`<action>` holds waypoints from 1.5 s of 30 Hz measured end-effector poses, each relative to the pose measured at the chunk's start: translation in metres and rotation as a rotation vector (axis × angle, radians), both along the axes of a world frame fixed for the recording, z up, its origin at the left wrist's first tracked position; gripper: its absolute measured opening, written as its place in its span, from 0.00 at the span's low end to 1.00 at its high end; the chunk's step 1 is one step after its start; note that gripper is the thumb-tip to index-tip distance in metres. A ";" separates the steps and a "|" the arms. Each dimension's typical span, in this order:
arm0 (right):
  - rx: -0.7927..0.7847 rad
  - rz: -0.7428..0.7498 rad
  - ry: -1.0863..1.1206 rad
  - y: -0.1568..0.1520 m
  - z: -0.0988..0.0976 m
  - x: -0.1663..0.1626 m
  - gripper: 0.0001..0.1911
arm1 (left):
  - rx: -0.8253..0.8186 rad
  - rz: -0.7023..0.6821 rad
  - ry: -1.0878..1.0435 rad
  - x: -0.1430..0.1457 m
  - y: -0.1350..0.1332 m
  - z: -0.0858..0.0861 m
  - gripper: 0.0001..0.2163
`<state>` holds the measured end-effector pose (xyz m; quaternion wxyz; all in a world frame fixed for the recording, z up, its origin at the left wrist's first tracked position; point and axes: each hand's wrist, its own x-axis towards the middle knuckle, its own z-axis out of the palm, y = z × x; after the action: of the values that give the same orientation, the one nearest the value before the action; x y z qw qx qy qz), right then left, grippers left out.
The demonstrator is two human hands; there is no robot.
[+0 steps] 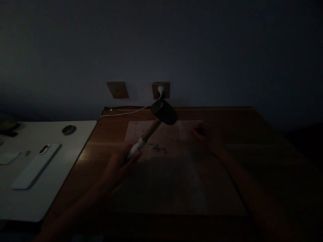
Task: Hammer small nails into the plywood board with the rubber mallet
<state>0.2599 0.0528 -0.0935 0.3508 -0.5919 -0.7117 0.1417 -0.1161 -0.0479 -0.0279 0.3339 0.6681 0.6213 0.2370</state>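
My left hand (pixel 120 166) is closed round the wooden handle of a mallet (pixel 161 116) with a black head, held raised and tilted over a flat wooden board (pixel 176 188) on the desk. A few small nails (pixel 158 148) lie on the board just beyond the handle. My right hand (pixel 205 136) rests on the board farther right in deep shadow, fingers pinched together; whether they hold anything is too dark to tell.
The scene is very dim. A white table (pixel 63 161) at left carries a white phone (pixel 35 166) and a small round dark object (pixel 69 129). Two wall plates sit behind the desk; a white cable (pixel 131 112) runs from the right socket (pixel 160 90).
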 end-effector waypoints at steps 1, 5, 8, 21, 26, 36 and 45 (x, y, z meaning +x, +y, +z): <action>0.002 0.004 -0.005 -0.001 0.001 0.000 0.08 | -0.004 -0.009 0.001 0.001 0.000 0.000 0.23; 0.010 0.010 -0.024 -0.002 0.003 -0.001 0.07 | -0.014 -0.034 -0.001 0.004 0.002 0.000 0.22; 0.012 0.024 -0.029 -0.001 0.004 -0.003 0.05 | -0.023 -0.044 0.006 0.005 0.003 -0.001 0.22; -0.029 -0.019 0.063 0.000 0.001 -0.008 0.13 | -0.010 -0.136 0.041 0.018 0.016 0.004 0.21; -0.065 -0.054 0.056 0.000 0.001 -0.009 0.17 | 0.052 -0.199 0.110 0.041 0.040 0.005 0.20; -0.073 -0.152 0.047 -0.004 0.008 -0.006 0.28 | 0.030 -0.287 0.378 0.073 0.066 0.001 0.16; 0.034 -0.109 0.142 -0.004 0.005 0.002 0.32 | 0.047 -0.351 0.532 0.072 0.062 0.003 0.14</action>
<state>0.2616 0.0489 -0.0883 0.4175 -0.6121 -0.6542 0.1519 -0.0436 0.0140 -0.0251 0.1798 0.8111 0.5565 0.0070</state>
